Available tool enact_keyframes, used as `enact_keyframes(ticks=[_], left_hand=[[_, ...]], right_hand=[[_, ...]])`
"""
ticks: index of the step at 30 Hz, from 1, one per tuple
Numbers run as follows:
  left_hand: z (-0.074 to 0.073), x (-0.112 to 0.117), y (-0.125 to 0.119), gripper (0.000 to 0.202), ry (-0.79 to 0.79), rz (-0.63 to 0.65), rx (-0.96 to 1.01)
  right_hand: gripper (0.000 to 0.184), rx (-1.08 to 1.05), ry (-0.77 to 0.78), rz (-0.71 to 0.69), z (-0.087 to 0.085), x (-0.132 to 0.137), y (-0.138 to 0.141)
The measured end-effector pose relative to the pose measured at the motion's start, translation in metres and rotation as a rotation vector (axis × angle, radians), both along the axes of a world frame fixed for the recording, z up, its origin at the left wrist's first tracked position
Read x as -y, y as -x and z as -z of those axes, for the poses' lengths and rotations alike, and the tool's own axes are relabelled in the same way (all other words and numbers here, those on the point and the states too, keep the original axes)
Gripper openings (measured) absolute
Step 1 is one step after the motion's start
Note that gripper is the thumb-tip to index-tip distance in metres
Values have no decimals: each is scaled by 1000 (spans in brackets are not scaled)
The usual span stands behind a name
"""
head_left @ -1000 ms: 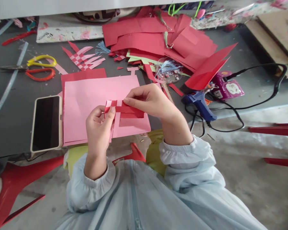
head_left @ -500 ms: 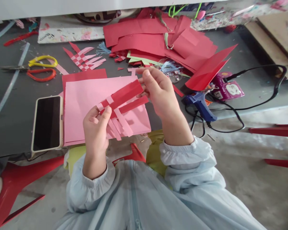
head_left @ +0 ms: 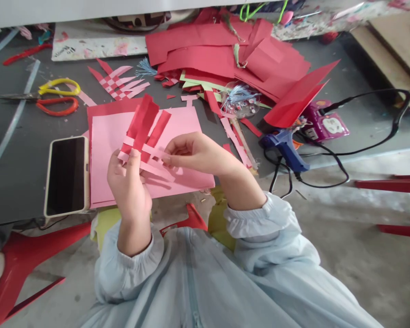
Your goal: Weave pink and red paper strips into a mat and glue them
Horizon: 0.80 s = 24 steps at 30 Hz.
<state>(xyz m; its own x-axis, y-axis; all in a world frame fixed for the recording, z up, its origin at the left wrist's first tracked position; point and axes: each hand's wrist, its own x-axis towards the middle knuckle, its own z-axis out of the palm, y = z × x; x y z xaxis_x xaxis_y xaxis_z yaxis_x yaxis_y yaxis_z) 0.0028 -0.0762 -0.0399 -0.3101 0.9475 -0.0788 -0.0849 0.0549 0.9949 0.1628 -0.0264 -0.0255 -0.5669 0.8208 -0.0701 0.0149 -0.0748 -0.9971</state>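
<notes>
Turned since half a second ago, the half-woven piece of red and pink paper strips (head_left: 140, 132) now points its broad red ends up toward the far side of the table, where before they slanted off to the right. Its loose pink ends now reach rightward, and the right hand (head_left: 200, 152) has left the red ends for these.

From the head view, the left hand (head_left: 130, 184) grips the piece firmly at its woven corner, thumb laid flat on top and fingers beneath. Thumb and forefinger of the right hand close in a narrow pinch at the end of one pink strip. The piece is held above a stack of pale pink paper sheets (head_left: 109, 130), with a red paper sheet (head_left: 105, 109) showing under its far edge.

Left of the stack lies a black-screened smartphone in a pale case (head_left: 67, 176); beyond it are scissors with yellow and orange handles (head_left: 37, 95). A finished-looking red and pink checkered paper weave (head_left: 115, 86) lies past the stack, near a heap of red paper pieces (head_left: 196, 61). Well to the right sits a blue glue gun (head_left: 289, 148).
</notes>
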Motion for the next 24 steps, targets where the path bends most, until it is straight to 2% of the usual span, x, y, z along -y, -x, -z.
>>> enact_keyframes(ticks=[3,6,9,13,16,19,24], left_hand=[[-3,0,-2,35,-23,-80,114],[-7,3,-1,36,15,-35,147],[-8,9,3,37,17,-33,70],[-5,14,12,36,-81,-72,-88],[-2,13,19,39,-87,-42,-127],[-1,10,23,43,-65,1,-111],[1,6,24,40,-136,-13,-136]], right_hand=[[26,27,-12,86,0,-2,-4],[19,75,-41,190,0,-5,-11],[13,109,-88,243,2,-9,-18],[10,209,-105,231,4,-12,-24],[11,221,-100,228,2,-12,-24],[17,180,-106,244,-1,-10,-21],[43,145,-100,297,-5,-7,-20]])
